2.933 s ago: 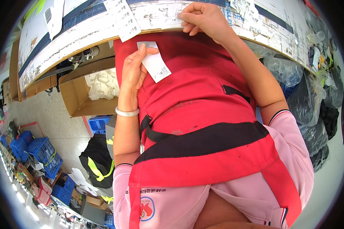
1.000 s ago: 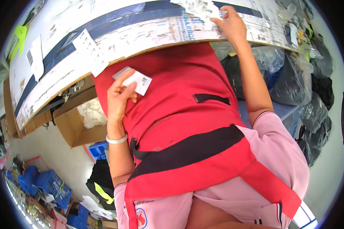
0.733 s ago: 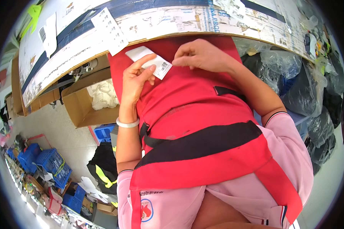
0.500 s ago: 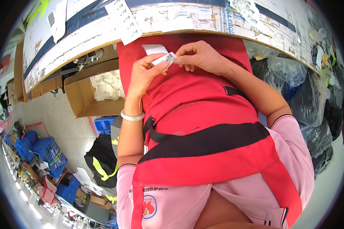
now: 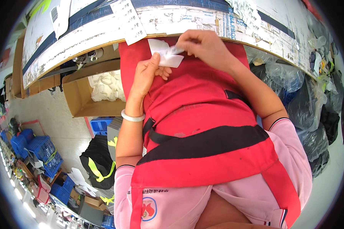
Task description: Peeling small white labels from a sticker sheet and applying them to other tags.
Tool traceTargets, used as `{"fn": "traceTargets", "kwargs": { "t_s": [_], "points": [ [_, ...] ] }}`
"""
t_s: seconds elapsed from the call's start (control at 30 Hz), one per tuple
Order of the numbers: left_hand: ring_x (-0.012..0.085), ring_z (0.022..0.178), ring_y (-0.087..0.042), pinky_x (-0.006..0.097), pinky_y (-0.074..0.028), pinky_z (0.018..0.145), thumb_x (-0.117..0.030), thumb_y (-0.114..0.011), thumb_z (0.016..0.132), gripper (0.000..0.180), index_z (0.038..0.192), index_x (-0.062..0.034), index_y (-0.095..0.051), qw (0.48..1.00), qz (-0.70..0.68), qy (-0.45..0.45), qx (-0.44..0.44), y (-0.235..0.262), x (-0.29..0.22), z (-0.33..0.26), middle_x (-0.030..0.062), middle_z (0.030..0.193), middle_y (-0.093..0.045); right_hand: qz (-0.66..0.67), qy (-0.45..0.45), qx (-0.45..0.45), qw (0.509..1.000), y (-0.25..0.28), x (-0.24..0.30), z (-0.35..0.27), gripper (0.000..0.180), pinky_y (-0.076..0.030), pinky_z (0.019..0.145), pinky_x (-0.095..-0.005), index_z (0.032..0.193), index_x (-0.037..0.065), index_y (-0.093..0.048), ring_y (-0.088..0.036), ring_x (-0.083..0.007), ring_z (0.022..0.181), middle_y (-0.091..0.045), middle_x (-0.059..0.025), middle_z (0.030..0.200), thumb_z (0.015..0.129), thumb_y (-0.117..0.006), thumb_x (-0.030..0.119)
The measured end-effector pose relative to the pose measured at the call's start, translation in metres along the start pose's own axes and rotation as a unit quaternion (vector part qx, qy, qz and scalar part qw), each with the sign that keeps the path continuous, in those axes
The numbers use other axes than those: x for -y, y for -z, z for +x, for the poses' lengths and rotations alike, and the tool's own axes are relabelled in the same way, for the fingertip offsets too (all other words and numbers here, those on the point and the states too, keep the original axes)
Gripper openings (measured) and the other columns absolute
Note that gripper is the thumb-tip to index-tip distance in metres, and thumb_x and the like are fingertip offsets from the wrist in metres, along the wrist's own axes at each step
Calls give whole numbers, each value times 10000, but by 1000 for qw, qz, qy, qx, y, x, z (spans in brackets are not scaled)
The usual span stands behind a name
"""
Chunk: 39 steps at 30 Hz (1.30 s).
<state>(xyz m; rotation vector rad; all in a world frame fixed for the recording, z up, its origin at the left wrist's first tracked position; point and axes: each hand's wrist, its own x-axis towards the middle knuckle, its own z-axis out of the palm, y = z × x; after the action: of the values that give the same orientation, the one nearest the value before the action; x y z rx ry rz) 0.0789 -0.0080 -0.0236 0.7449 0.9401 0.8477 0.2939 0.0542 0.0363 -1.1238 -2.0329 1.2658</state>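
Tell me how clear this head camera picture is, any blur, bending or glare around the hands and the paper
Head view: strong fisheye, so the table edge bows into an arc and a dark ring frames the picture. The left hand, right hand and white paper slip are evenly lit and fairly sharp, though the slip is bright enough to lose surface detail. The floor clutter at the lower left rim is squeezed and soft.

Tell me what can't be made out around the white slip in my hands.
- Head view: slip near edge, covered by left hand.
- Head view: slip's far corner, pinched under right hand fingers.
- Head view: slip's print, too small.
- Head view: box contents, partly hidden under the table.
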Motion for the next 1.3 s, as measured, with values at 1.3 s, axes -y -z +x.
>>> {"fn": "traceTargets", "kwargs": {
  "t_s": [1.3],
  "points": [
    [68,665,-568,185,-433,590,-250,-516,964,333,947,41,-678,996,75,-23,-39,-5,-5,3,45,793,-655,63,-167,-67,982,23,-7,35,204,-473,508,-187,853,19,-631,-564,-62,574,-586,-5,671,865,-645,223]
  ]
}}
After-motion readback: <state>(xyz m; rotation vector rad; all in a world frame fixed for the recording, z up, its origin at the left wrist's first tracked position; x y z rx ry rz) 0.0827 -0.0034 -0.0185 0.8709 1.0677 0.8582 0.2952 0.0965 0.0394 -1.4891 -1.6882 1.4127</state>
